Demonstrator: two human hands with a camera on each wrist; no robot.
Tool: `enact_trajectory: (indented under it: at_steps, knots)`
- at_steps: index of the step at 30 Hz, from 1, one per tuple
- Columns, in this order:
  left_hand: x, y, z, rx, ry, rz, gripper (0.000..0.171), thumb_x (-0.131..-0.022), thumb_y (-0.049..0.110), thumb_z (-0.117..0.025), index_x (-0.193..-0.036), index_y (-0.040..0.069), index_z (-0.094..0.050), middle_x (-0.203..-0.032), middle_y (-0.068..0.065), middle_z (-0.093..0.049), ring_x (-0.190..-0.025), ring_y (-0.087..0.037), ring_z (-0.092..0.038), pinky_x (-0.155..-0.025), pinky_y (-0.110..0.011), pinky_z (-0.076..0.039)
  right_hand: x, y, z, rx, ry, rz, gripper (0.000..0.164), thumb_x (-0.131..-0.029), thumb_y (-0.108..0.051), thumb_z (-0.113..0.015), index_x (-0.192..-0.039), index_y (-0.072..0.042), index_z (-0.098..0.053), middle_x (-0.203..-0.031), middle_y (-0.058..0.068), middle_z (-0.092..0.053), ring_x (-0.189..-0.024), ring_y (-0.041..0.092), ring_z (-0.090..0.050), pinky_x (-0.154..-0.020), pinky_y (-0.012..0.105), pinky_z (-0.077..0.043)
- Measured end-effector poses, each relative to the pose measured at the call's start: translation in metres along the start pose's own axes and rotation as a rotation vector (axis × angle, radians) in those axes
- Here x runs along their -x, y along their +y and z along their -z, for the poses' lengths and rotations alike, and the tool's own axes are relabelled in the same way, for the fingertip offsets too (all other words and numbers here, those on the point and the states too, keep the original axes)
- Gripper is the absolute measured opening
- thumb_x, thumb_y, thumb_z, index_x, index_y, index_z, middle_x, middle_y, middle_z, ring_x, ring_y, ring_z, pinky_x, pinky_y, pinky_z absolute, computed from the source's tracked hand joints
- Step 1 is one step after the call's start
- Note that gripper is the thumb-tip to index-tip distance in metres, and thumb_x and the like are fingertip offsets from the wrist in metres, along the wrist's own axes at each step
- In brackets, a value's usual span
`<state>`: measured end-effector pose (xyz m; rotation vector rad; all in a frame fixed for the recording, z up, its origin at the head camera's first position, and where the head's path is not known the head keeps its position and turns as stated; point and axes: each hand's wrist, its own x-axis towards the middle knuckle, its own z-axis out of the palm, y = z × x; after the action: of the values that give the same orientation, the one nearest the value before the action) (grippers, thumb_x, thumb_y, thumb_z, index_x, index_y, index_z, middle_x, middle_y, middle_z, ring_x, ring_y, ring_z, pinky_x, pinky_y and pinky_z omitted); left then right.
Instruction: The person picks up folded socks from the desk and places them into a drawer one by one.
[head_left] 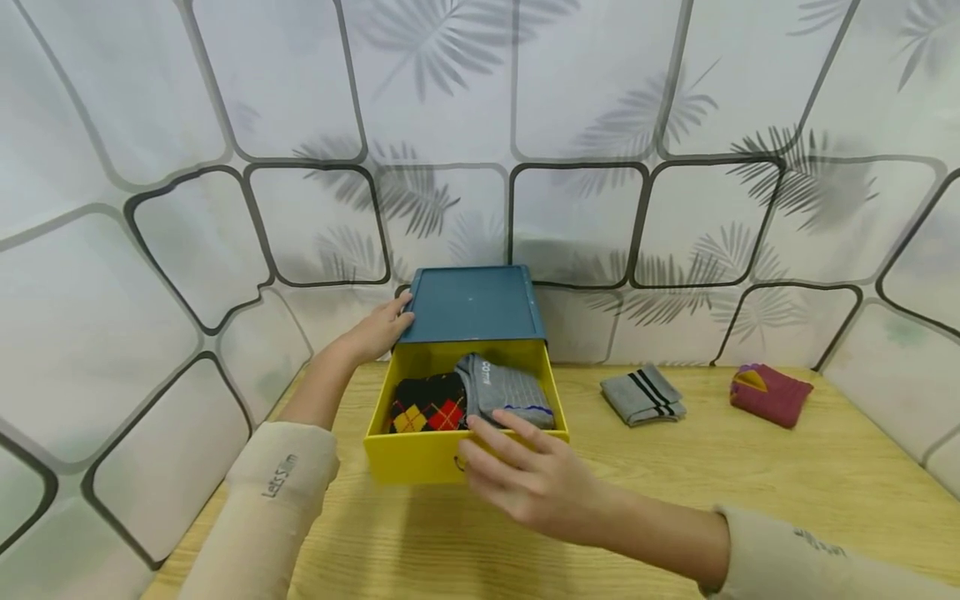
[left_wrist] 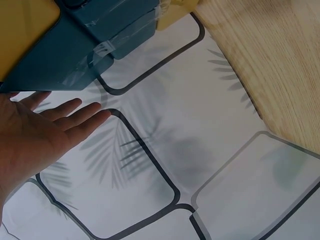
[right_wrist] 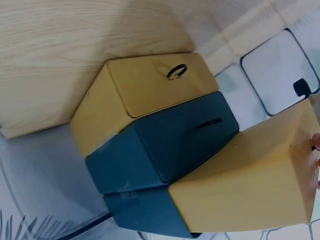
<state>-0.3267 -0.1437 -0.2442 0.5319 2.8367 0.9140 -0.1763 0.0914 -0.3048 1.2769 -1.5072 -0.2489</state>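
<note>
In the head view, a yellow drawer (head_left: 414, 460) stands pulled out from under a dark blue cabinet top (head_left: 474, 304). Inside it lie a black argyle sock bundle (head_left: 429, 402) with red and yellow diamonds and a grey sock bundle (head_left: 510, 392) with white lettering. My left hand (head_left: 377, 330) rests at the left edge of the cabinet top, fingers spread. Loosely extended fingers of my right hand (head_left: 528, 475) are at the drawer's front, beside its black loop handle (head_left: 459, 461). Only the fingertips (right_wrist: 316, 141) of that hand show in the right wrist view.
Below the open drawer, a dark blue drawer (right_wrist: 187, 135) and a yellow drawer (right_wrist: 160, 82) are closed. Folded grey socks (head_left: 643, 396) with black stripes and a folded maroon bundle (head_left: 772, 396) lie to the right on the wooden table (head_left: 675, 475). A patterned backdrop (head_left: 577, 217) stands behind.
</note>
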Motion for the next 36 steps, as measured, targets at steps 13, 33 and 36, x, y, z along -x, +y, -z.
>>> enact_trajectory:
  at_steps: [13,33,36]
  knots:
    - [0.001,0.001,0.0,-0.011,0.004,-0.002,0.053,-0.102,0.021,-0.024,-0.147,0.001,-0.007,-0.147,-0.027,-0.007,-0.134,-0.04,-0.007,-0.106,-0.052,-0.012,0.004,0.011,-0.016,0.038,-0.048,-0.04,0.039,-0.099,-0.004,-0.035,-0.09,-0.012,-0.073,-0.108,0.007,-0.061,-0.115,0.029,-0.05,-0.098,0.041,-0.036]
    - [0.0,-0.001,-0.001,-0.007,0.002,-0.013,0.053,-0.102,0.022,-0.023,-0.147,0.0,-0.007,-0.148,-0.026,-0.006,-0.135,-0.038,-0.007,-0.106,-0.051,-0.012,0.012,0.034,-0.054,0.177,-0.088,-0.019,0.04,-0.098,0.001,-0.033,-0.093,-0.009,-0.072,-0.108,0.008,-0.061,-0.111,0.028,-0.052,-0.1,0.041,-0.034]
    - [0.0,-0.002,0.0,-0.007,0.001,-0.013,0.053,-0.102,0.023,-0.023,-0.147,0.001,-0.007,-0.148,-0.025,-0.006,-0.135,-0.038,-0.007,-0.106,-0.051,-0.012,0.013,0.036,-0.059,0.177,-0.079,-0.026,0.041,-0.098,0.001,-0.033,-0.092,-0.009,-0.072,-0.107,0.008,-0.062,-0.111,0.027,-0.052,-0.1,0.041,-0.034]
